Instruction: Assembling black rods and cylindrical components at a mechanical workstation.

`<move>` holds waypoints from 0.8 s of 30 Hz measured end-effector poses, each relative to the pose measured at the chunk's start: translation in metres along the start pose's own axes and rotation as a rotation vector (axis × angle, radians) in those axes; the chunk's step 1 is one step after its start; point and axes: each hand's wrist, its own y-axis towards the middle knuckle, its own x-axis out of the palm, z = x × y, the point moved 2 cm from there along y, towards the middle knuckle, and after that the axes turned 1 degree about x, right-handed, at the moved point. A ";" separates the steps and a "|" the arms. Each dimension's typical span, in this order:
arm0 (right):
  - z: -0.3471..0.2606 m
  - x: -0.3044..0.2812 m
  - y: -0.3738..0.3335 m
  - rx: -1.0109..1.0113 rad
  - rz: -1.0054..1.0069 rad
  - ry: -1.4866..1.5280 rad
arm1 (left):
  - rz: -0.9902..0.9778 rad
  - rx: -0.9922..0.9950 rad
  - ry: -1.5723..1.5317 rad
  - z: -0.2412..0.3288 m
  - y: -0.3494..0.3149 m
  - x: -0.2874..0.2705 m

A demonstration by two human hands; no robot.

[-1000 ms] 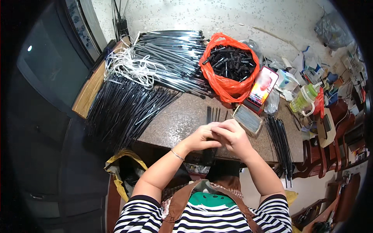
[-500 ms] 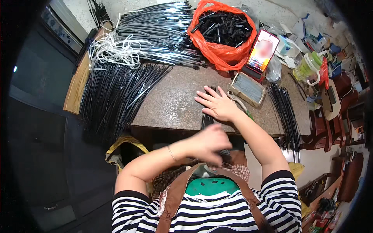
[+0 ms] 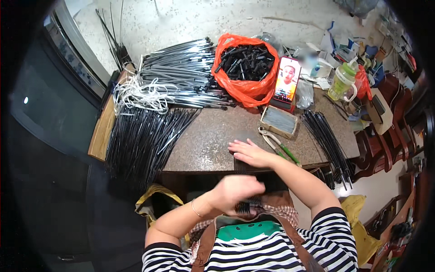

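Observation:
My right hand [image 3: 254,155] lies flat near the table's front edge with its fingers stretched out, pressing on a narrow bundle of thin black rods [image 3: 244,168]. The bundle runs over the edge toward my lap, where its near ends [image 3: 244,207] show below my left hand [image 3: 235,190]. That left hand is closed and slightly blurred above the bundle. What its fingers hold, if anything, is hidden. Right of my right hand lie pliers with green handles [image 3: 286,152], beside an open small box of thin grey pieces [image 3: 280,121].
A red plastic bag [image 3: 253,93] holds black plastic parts. Next to it a phone [image 3: 287,81] stands upright. Black rods [image 3: 140,145], silvery rods [image 3: 176,68] and white straps [image 3: 140,95] cover the left side. More black rods [image 3: 327,138] and a green bottle [image 3: 343,81] are at right.
The view has tilted up, so the table sits lower. My left hand has shifted left relative to my right hand, its fingers now curled in. My right hand stays flat on the bundle.

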 end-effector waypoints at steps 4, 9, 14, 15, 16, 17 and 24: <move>0.011 -0.063 -0.003 0.107 0.518 0.257 | 0.188 -0.276 0.108 -0.025 -0.005 -0.017; 0.026 -0.101 -0.051 0.400 0.584 -0.539 | 0.138 -0.269 0.147 -0.019 -0.040 0.005; 0.043 -0.091 -0.056 0.200 0.689 -0.632 | 0.123 -0.294 0.085 -0.016 -0.048 0.000; 0.047 -0.090 -0.056 0.203 0.699 -0.635 | 0.122 -0.310 0.076 -0.019 -0.050 0.002; 0.050 -0.088 -0.054 0.200 0.707 -0.634 | 0.121 -0.333 0.071 -0.021 -0.054 0.003; 0.050 -0.086 -0.051 0.161 0.699 -0.682 | 0.105 -0.336 0.068 -0.026 -0.058 0.005; 0.006 -0.005 -0.048 -0.112 0.513 -0.522 | 0.228 -0.240 0.112 -0.041 -0.063 0.010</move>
